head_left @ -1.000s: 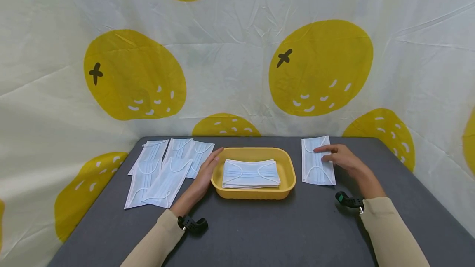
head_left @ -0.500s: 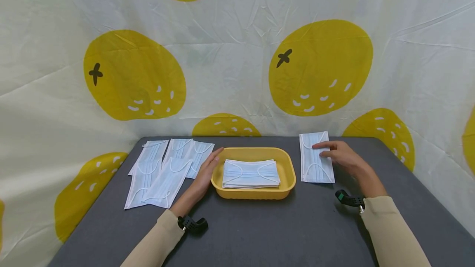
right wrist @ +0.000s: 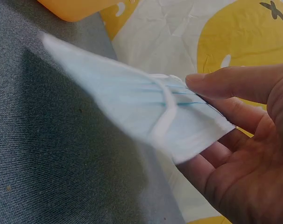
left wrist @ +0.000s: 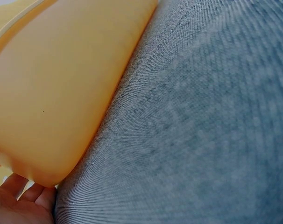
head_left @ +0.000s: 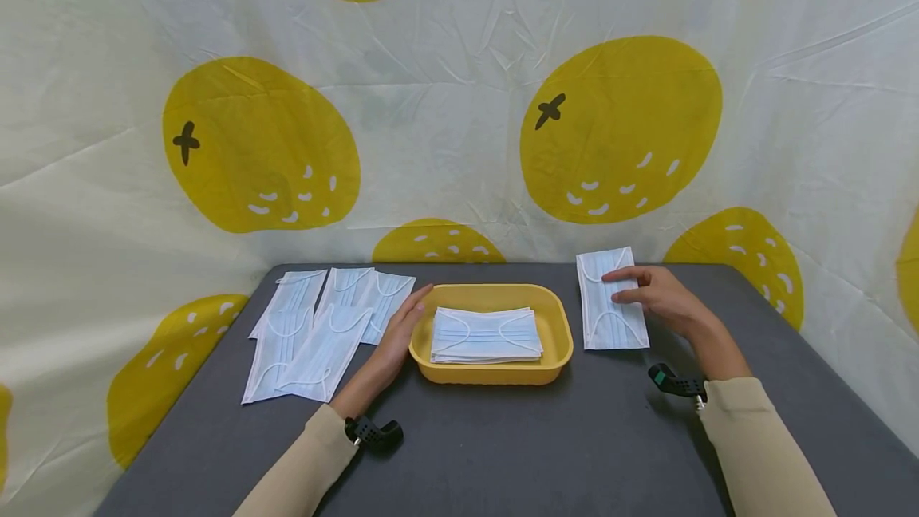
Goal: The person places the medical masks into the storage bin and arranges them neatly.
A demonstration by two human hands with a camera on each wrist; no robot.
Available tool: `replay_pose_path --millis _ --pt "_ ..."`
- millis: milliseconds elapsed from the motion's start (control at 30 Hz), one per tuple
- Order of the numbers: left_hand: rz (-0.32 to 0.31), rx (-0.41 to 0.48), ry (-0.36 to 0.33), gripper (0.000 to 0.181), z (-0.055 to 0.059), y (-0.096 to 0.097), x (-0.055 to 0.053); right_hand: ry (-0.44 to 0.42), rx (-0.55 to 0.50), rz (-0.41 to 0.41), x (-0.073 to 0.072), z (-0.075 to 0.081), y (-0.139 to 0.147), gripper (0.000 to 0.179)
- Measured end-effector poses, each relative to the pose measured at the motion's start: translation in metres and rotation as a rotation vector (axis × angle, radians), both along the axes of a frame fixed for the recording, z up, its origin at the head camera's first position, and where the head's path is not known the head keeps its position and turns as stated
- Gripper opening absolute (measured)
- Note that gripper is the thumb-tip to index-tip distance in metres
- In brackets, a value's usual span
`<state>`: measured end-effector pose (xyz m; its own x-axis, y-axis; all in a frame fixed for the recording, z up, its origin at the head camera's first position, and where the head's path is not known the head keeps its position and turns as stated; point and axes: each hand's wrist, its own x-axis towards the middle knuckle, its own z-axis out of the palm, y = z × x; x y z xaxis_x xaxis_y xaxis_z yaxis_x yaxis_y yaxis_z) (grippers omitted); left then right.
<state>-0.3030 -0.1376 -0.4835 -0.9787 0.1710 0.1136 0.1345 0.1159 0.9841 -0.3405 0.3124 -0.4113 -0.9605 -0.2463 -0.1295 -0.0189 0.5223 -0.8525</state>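
My right hand (head_left: 671, 299) pinches a light blue pleated face mask (head_left: 599, 317) by its right side, thumb on top and the other fingers beneath. In the right wrist view the mask (right wrist: 132, 107) hangs over the table with a shadow below it, one ear loop showing. My left hand (head_left: 393, 341) rests along the left side of a yellow plastic basket (head_left: 495, 375), fingers straight. From the left wrist, its fingers (left wrist: 20, 184) show against the basket's end wall. Inside the basket lies a neat stack of face masks (head_left: 484, 337), ear loops on top.
Several loose face masks (head_left: 309, 341) overlap in a spread at the table's left, just beyond my left hand. The dark grey table (head_left: 517, 453) ends at the back against a white cloth (head_left: 445, 142) printed with yellow fruit.
The mask in my right hand has risen off the table and shifted slightly left and away, its lower end lifting too. My left hand and the basket have stayed put.
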Motion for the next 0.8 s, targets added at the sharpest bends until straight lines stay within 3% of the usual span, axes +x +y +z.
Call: replay_pose_path --millis 567,800 --pt "-0.006 0.005 -0.004 0.048 -0.002 0.0 -0.001 0.096 0.052 0.012 0.005 0.012 -0.005 0.048" --pt "-0.011 0.019 -0.011 0.048 0.0 0.001 0.0 0.092 0.016 0.0 0.005 0.014 -0.006 0.048"
